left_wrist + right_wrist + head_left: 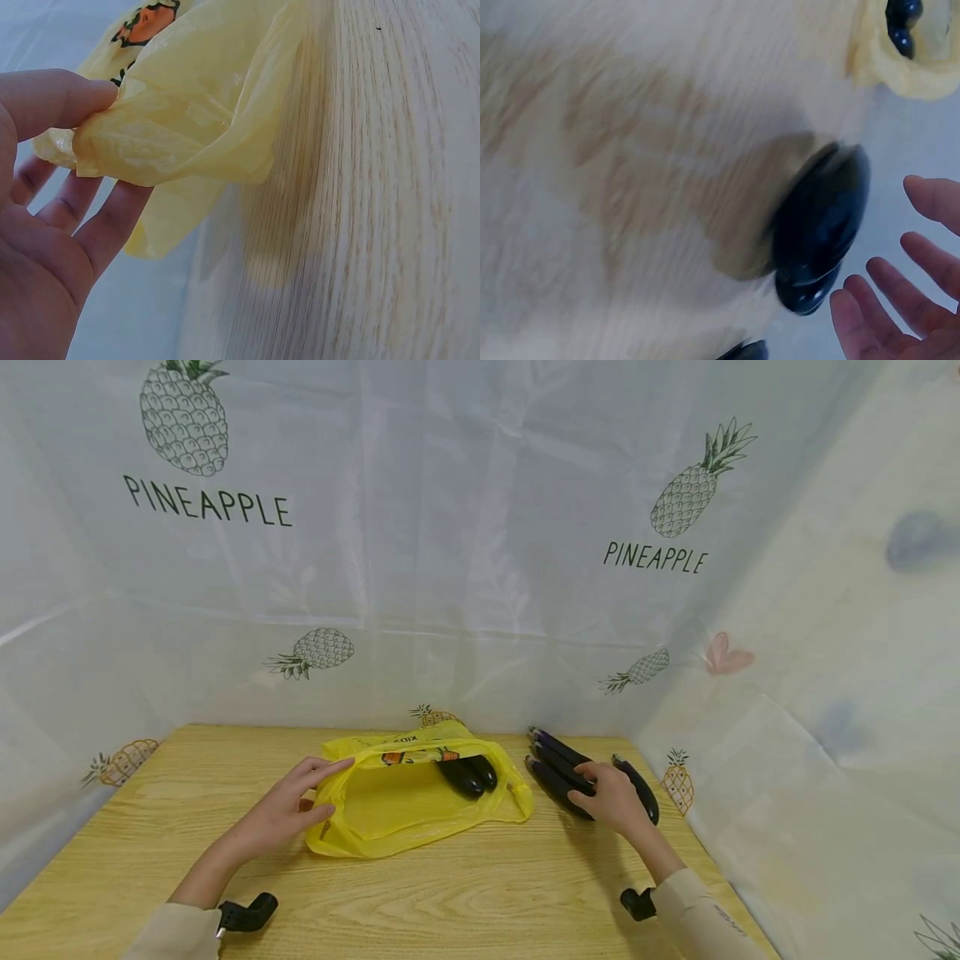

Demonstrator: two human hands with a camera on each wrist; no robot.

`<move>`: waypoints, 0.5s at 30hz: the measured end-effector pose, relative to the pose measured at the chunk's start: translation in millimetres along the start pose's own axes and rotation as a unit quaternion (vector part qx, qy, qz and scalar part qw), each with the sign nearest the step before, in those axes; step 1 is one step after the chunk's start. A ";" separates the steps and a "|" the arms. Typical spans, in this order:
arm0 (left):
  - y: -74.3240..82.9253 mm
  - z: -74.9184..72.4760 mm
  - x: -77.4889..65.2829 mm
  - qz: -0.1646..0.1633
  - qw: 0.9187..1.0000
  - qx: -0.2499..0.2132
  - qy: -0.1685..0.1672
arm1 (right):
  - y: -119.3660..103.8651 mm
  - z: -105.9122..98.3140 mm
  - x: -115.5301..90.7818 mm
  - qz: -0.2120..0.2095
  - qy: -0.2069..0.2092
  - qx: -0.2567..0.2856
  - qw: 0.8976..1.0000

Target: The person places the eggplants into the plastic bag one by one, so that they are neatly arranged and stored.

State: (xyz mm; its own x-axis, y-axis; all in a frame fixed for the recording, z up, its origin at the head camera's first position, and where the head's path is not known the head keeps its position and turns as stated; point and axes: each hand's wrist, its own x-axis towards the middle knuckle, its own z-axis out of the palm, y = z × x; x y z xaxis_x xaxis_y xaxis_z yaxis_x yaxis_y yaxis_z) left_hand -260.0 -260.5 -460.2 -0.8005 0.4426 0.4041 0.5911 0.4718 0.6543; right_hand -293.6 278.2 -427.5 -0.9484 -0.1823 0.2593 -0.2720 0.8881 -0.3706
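A yellow plastic bag [401,806] lies on the table, its mouth spread toward me. Two dark eggplants [461,781] show inside its right part. My left hand [281,810] pinches the bag's left edge, thumb above and fingers beneath, as the left wrist view shows with the thin film [172,135]. To the right of the bag, several eggplants [555,787] lie side by side on the table. Over them hovers my right hand [615,802], fingers spread; in the right wrist view these fingers [892,289] stand apart from the eggplants [821,217]. Another eggplant [637,787] lies beyond that hand.
The wooden table [450,902] ends at a hanging sheet [465,568] printed with pineapples, which also closes off both sides. Black wrist straps with mounts [251,912] sit on both forearms.
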 end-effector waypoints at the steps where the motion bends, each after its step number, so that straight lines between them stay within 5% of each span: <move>1: -0.2 0.1 -0.1 -0.001 1.000 0.002 0.000 | 2.9 0.2 -0.7 0.000 0.000 -0.001 1.000; 15: 0.4 0.3 0.0 0.001 1.000 0.006 0.002 | 28.0 10.2 -3.4 -0.001 -0.012 -0.002 1.000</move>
State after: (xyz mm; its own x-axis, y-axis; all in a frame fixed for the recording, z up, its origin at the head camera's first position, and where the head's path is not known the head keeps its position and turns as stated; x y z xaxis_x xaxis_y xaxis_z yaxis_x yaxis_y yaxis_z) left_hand -259.7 -260.1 -460.2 -0.7991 0.4414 0.4081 0.5946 0.4803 0.6448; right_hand -299.7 299.3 -447.9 -0.9516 -0.1940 0.2382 -0.2731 0.8895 -0.3665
